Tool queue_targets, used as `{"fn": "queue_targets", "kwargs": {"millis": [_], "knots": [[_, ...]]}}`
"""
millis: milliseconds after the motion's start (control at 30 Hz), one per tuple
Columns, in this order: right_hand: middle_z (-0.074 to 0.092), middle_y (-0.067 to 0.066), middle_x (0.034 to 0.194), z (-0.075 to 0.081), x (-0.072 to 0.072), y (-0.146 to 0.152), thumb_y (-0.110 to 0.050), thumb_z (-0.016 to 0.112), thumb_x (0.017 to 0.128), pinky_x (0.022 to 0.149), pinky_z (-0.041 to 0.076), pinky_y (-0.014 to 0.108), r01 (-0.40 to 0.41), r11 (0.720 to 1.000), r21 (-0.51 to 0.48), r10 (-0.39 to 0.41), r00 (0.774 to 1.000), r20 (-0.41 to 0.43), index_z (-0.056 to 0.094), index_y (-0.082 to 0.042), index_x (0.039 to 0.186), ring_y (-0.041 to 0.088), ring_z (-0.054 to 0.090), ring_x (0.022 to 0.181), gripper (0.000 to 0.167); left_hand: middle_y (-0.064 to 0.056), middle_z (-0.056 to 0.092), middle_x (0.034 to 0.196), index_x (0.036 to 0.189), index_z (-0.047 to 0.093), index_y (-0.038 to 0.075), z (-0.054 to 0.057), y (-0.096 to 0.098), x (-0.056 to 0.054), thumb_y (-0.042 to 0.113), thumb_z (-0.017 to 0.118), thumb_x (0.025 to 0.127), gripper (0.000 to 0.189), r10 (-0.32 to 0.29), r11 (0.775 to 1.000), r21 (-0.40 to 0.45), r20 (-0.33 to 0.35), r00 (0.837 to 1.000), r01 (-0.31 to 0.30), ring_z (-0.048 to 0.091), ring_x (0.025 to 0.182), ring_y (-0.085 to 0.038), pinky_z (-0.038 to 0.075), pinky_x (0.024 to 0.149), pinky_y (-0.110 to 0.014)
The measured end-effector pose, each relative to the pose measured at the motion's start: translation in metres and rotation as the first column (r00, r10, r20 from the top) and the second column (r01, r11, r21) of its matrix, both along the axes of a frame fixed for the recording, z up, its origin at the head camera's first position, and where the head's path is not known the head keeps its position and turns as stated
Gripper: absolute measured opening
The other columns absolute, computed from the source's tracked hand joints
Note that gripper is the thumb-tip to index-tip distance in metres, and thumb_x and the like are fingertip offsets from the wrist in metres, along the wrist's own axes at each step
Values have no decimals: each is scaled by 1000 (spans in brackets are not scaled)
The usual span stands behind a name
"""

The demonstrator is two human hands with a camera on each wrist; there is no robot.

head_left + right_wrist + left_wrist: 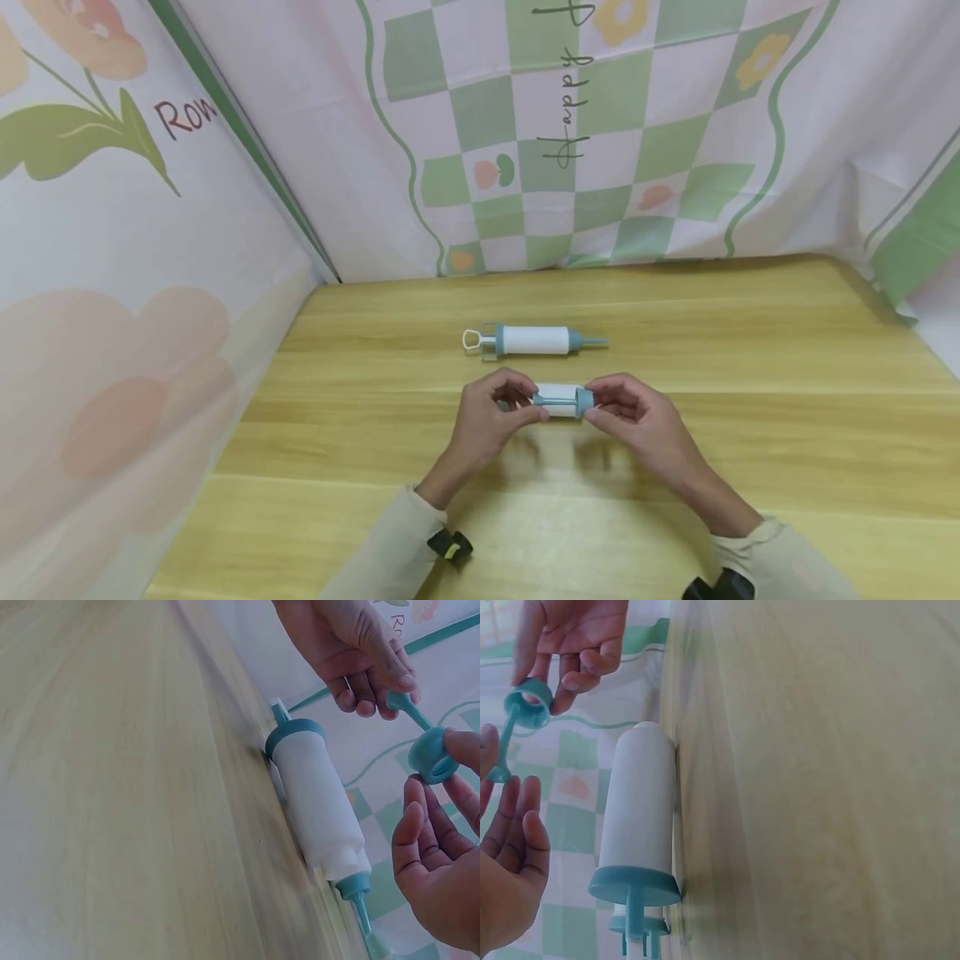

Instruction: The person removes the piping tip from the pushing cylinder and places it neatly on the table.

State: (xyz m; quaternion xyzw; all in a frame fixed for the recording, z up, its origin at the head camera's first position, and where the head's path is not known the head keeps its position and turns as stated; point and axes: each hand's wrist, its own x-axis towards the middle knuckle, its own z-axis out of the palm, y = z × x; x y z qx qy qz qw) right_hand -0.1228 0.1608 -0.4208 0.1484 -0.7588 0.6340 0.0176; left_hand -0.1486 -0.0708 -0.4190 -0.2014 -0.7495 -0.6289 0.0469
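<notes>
Between both hands I hold a teal nozzle cap (558, 402), a threaded ring collar with a thin stem that flares at its tip. My left hand (486, 414) pinches the flared tip with thumb and fingers. The collar (426, 754) sits between the thumb and fingertips of my right hand (639, 417). Below the cap, a white syringe barrel (639, 802) lies on its side, a teal flange at its left end and a bare white neck at its right. In the left wrist view the collar (537, 716) shows its hollow inside.
Behind the hands lies a second syringe (536, 340), with a white pull ring at its left and a teal nozzle at its right. The wooden table (360, 433) ends at a checkered cloth (547, 167) at the back and a flowered cloth (150, 333) at the left.
</notes>
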Motion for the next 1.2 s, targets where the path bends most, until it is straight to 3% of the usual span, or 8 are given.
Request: {"fn": "queue_targets", "kwargs": {"millis": [400,633,933,1200], "knots": [[67,14,107,1,1,15,-7,70,94,77,55,24,28,999,40,-26,999,-32,62,1,118,18,66,90,26,-8,70,83,90,70,5,1,6,-5,1,87,74,24,4,997,-71,-21,1000,-5,62,71,-8,47,61,-24],[66,12,107,3,6,32,-11,70,95,76,55,25,55,991,119,-53,998,-24,62,-2,120,19,65,89,27,3,70,80,89,71,7,2,15,-7,5,88,74,22,-17,992,-127,-17,1000,15,64,72,-6,47,64,-21],[64,12,110,2,6,45,-13,69,96,73,56,27,70,982,178,-66,997,-27,61,-5,124,18,66,89,30,6,71,81,87,71,10,2,24,-13,10,88,76,21,-45,985,-169,-21,999,41,65,76,-6,46,67,-22],[62,11,115,2,8,64,-16,68,97,71,55,27,91,960,265,-92,996,-8,60,-6,129,14,65,91,34,9,66,79,81,65,11,4,37,-15,15,91,74,27,-63,959,-278,-15,998,57,50,61,-6,44,54,-20]]}}
